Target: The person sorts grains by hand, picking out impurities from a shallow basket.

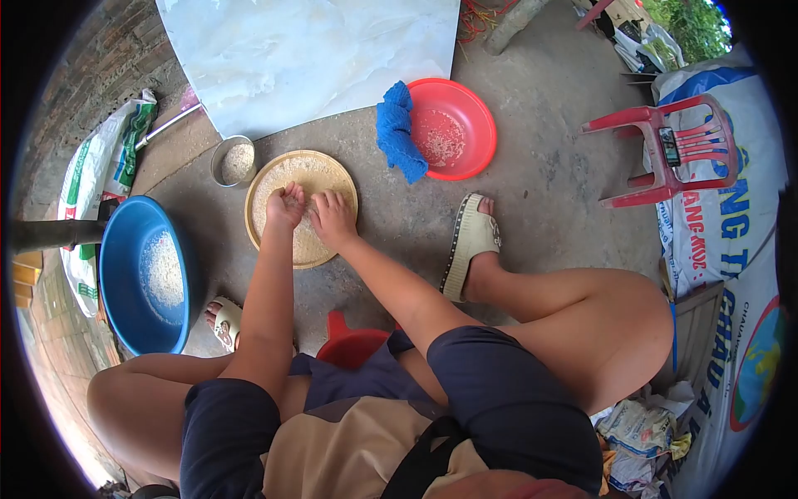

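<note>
A round woven tray [259,237] with pale grains, which look like rice, spread over it sits on the floor in front of me. Over its middle is my left hand [285,205], palm turned up and fingers curled in. Whatever lies inside those fingers is too small to make out. My right hand [334,221] rests palm down toward the tray's right side, its fingers apart. Just behind the tray's left edge stands a metal pot [219,169] with similar grains in it.
At left is a blue basin [120,291] holding grains. A red basin [480,137] with scattered grains has a blue cloth [399,133] over its rim. Farther right, a phone [669,146] leans on a red plastic chair [636,116] near large printed sacks [731,241].
</note>
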Available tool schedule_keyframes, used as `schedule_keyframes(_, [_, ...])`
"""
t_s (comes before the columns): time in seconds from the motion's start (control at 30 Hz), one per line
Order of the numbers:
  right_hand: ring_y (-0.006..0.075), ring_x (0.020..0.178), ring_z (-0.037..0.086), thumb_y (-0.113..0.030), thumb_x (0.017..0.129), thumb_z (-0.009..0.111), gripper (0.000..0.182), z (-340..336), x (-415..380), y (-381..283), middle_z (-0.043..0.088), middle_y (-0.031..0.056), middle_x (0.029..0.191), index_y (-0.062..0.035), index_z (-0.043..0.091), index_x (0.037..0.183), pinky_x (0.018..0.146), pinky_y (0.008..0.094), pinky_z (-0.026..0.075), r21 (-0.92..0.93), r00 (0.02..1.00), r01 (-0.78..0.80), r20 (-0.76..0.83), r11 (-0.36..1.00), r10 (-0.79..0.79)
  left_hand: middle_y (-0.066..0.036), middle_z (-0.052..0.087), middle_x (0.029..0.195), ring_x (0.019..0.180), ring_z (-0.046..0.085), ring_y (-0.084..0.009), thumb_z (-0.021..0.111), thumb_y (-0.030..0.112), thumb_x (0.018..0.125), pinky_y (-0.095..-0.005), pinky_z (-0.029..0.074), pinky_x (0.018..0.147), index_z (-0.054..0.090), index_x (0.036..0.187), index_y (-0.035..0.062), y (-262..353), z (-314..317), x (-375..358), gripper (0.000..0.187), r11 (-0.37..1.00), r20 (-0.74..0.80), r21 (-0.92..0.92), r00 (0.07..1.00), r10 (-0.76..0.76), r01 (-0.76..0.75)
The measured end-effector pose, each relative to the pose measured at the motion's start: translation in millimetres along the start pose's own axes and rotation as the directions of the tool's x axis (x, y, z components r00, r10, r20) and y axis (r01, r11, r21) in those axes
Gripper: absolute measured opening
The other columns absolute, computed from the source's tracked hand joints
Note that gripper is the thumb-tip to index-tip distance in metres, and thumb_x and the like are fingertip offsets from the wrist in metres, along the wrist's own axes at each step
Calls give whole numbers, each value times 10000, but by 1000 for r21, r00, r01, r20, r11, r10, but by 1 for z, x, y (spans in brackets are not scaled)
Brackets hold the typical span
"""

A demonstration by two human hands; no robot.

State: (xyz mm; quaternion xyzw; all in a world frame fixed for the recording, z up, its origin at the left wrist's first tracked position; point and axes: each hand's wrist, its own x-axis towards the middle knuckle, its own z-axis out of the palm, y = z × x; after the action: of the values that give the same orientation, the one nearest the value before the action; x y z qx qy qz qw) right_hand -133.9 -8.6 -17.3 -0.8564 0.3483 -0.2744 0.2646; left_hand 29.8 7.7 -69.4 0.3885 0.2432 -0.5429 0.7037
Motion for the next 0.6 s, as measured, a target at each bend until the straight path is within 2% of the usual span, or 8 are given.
schedule_keyframes(0.07, [305, 972, 459, -195, 773, 587, 266, -6, -10, 11, 484, 125, 1022, -63, 503, 988, 871, 412, 387, -67, 986, 132, 108, 989, -124, -104, 583, 842, 783, 587, -212, 301, 198, 935, -278, 524, 680, 521, 952, -17, 4, 3, -10, 309, 998, -49, 35, 997, 57, -55])
schedule_keyframes(0.17, [290, 963, 474, -168, 768, 586, 199, -9, -11, 14, 494, 112, 971, -71, 529, 933, 841, 402, 411, -129, 969, 181, 193, 975, -154, -107, 584, 843, 754, 592, -209, 287, 205, 937, -279, 532, 684, 527, 945, -16, 3, 3, -14, 327, 998, -79, 27, 995, 66, -64])
schedule_keyframes(0.27, [279, 935, 503, -131, 763, 577, 119, 3, -3, 18, 502, 101, 922, -72, 547, 862, 787, 394, 441, -114, 975, 82, 217, 990, -56, -118, 589, 862, 771, 594, -212, 281, 210, 937, -282, 531, 695, 525, 940, -19, 0, 4, -14, 335, 995, -79, 53, 993, 88, -84])
schedule_keyframes(0.37, [280, 911, 524, -89, 755, 562, 73, 11, -2, 20, 507, 100, 889, -68, 552, 824, 745, 396, 457, -109, 978, 65, 207, 992, -42, -132, 594, 898, 807, 600, -222, 276, 220, 939, -292, 530, 716, 521, 942, -19, -3, 3, -15, 343, 989, -41, 107, 994, 105, -100])
schedule_keyframes(0.6, [305, 912, 537, -70, 782, 511, 84, 3, -1, 16, 519, 137, 894, -47, 541, 858, 755, 408, 461, -91, 970, 44, 242, 995, -21, -157, 596, 980, 909, 599, -257, 293, 218, 917, -345, 496, 810, 511, 985, -26, -5, -1, -20, 334, 976, 39, 184, 993, 112, -117])
